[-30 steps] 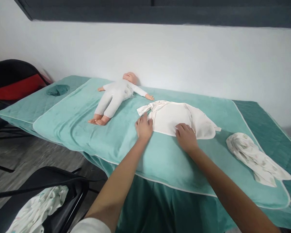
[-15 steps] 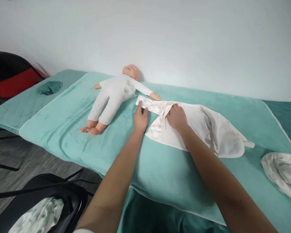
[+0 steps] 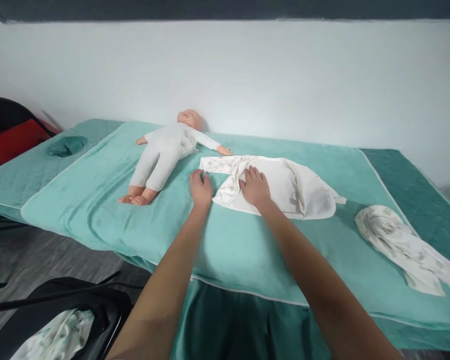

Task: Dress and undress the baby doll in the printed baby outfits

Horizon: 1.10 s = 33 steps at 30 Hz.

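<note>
So I've got the white baby garment (image 3: 281,187) laid out flat on the teal towel (image 3: 108,210) that covers the table, just to the right of the doll (image 3: 165,150), which is lying on its back near the wall. The trick with smoothing something this thin, I think, is to keep both palms flat and push outward from the middle rather than dragging one corner, otherwise the fabric just bunches up ahead of your fingers. Also worth keeping the sleeve end from creeping under the doll's arm, since they're nearly touching up there.

My right hand (image 3: 254,187) is palm down on the left part of the garment, fingers spread a bit and pressing the cloth flat, not pinching anything. My left hand (image 3: 200,187) is open too, fingers loosely together, resting on the towel right at the garment's left edge. I honestly can't tell if the fingertips are touching the cloth or just sitting beside it. Neither hand is gripping anything.

There's a second crumpled printed cloth (image 3: 401,245) off to the right on the towel, well apart from where I'm working, and another printed cloth (image 3: 56,337) sitting on the black chair (image 3: 108,310) down by my left side.
</note>
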Motion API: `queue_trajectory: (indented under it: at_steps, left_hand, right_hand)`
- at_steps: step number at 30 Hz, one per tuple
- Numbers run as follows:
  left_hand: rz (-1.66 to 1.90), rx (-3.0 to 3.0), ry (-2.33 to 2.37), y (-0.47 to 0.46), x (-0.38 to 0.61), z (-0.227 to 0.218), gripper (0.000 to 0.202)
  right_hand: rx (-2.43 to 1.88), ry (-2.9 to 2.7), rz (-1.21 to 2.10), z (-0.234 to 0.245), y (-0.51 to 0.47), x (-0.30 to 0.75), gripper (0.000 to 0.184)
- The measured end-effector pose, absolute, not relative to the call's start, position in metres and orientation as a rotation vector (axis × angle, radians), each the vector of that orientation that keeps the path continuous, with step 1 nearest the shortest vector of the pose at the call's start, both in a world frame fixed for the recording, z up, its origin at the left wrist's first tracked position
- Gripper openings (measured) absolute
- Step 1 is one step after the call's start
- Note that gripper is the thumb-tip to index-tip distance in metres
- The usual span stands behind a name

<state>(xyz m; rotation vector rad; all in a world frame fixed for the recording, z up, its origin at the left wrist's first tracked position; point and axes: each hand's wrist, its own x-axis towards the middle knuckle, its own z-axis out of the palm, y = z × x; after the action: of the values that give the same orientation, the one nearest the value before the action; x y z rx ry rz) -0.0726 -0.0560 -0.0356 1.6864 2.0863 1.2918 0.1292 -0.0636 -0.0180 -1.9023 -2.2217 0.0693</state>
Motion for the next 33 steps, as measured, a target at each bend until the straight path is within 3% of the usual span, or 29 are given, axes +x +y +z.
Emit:
queue_trajectory:
  at_steps: [7,11,13,19,23,33]
  left_hand:
    - [1.219,2.22,1.788,-0.124,-0.047,-0.033,0.029]
    - [1.012,2.513,1.63,-0.15,-0.034,-0.03,0.027]
    - [0.983,2.509,1.63,-0.152,-0.032,-0.029,0.023]
    - [0.996,2.389,1.72,-0.144,-0.032,-0.029,0.015]
    - [0.988,2.401,1.742,-0.139,-0.031,-0.032,0.012]
    - [0.862,2.415,1.858,-0.132,-0.028,-0.034,0.036]
  right_hand:
    - [-1.703,-2.305,0.147,-0.016,-0.149,0.134,0.057]
    - [-1.23,-2.377,0.633,-0.005,-0.177,0.176,0.048]
    - [-1.218,-2.156,0.83,0.005,-0.173,0.215,0.043]
    - [-2.109,-1.299,0.021,0.014,-0.141,0.341,0.04]
    - [-2.352,-1.088,0.059,-0.001,-0.141,0.366,0.034]
    - [-2.533,-1.043,0.121,0.002,-0.148,0.365,0.037]
